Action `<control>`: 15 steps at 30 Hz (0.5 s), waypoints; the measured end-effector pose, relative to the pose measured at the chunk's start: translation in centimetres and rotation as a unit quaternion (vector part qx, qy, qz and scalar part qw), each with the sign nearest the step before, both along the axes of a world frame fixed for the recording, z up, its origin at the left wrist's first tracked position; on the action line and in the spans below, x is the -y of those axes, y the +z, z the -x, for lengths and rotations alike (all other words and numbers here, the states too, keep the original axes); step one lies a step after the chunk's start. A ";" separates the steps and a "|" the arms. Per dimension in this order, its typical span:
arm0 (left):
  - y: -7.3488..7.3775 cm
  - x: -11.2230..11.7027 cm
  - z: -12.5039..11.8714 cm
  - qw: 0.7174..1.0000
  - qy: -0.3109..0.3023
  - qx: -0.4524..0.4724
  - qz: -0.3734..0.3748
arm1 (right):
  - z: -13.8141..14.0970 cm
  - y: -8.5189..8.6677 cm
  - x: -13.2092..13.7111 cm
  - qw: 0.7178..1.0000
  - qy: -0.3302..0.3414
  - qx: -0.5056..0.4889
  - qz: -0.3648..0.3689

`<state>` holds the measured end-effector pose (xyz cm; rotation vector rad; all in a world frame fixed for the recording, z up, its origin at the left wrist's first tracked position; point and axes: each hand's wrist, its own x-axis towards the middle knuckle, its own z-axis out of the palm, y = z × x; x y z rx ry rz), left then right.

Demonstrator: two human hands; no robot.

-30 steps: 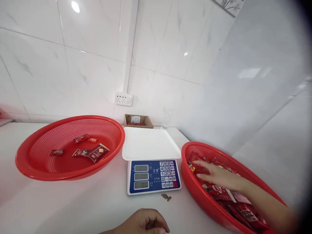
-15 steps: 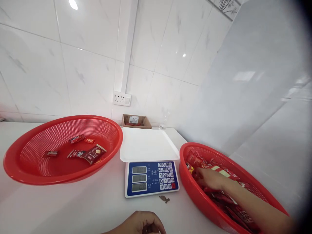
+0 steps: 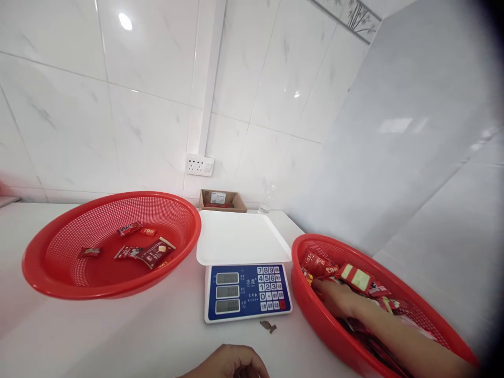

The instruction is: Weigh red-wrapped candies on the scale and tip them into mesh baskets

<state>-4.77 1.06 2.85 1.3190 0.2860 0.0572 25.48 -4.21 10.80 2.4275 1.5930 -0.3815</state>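
My right hand reaches down into the red basket on the right, among several red snack packets; its fingers are buried in the pile and hidden. My left hand rests on the white counter at the bottom edge, fingers curled in a loose fist; whether anything is inside does not show. Between the baskets stands a blue-faced digital scale with a bare white pan. A second red basket at the left holds several red packets.
A small brown scrap lies on the counter in front of the scale. A small cardboard box and a clear glass stand at the back by the tiled wall, under a wall socket. A white panel rises on the right.
My right hand has gone from lying flat on top of the packets to digging deeper into the pile. The left hand stays put. The view has shifted slightly.
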 end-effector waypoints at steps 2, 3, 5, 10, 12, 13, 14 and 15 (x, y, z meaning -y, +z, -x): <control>-0.5 -0.1 -0.2 1.000 -0.009 -0.019 -0.006 | 0.4 0.3 0.1 1.000 -0.001 -0.006 -0.001; -0.8 -0.1 -0.3 1.000 -0.008 -0.024 -0.010 | 0.5 0.4 0.2 1.000 -0.003 -0.007 -0.008; -1.1 0.0 -0.4 1.000 0.005 -0.026 -0.010 | 0.3 0.5 0.3 1.000 -0.010 -0.012 -0.019; -0.5 0.4 -0.3 0.999 0.018 -0.027 0.014 | -2.4 0.6 0.5 0.993 -0.023 -0.066 -0.094; -0.2 0.5 -0.2 1.000 0.016 -0.019 0.016 | -3.4 0.9 0.5 0.988 -0.023 -0.082 -0.128; -0.1 0.5 -0.2 1.000 0.015 -0.014 0.017 | -3.8 1.1 0.5 0.986 -0.028 -0.083 -0.143; 0.0 0.5 -0.2 1.000 0.015 -0.008 0.016 | -4.0 1.5 0.5 0.984 -0.034 -0.081 -0.156; 0.0 0.5 -0.2 1.000 0.015 -0.003 0.014 | -4.2 1.8 0.4 0.981 -0.039 -0.077 -0.171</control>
